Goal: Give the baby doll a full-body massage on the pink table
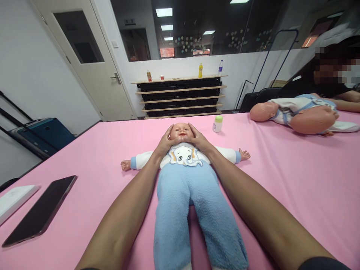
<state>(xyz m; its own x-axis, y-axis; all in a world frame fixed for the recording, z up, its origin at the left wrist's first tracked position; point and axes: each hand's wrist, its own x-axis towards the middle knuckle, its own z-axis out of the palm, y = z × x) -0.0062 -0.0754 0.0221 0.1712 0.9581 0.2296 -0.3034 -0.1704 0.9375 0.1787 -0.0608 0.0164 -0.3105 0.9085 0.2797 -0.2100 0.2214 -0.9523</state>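
A baby doll (pixel 185 180) in a white top with an elephant face and fuzzy light-blue trousers lies on its back on the pink table cover (pixel 112 150), arms stretched out to the sides. My left hand (pixel 166 143) cups one side of the doll's head, its thumb at the chin. On the other side of the head, my right hand (pixel 199 140) mirrors it, thumb also by the chin. Both hands frame the doll's face, with fingers along the cheeks and temples. A small bottle with a green cap (pixel 217 123) stands to the right, beyond my right hand.
At left lie a dark tablet (pixel 41 210) and a white box (pixel 17 198). Two more dolls (pixel 312 116) lie at far right beside a person in black (pixel 303 80). Behind the table stands a shelf (pixel 180 90) with bottles; a blue suitcase (pixel 46 135) is at left.
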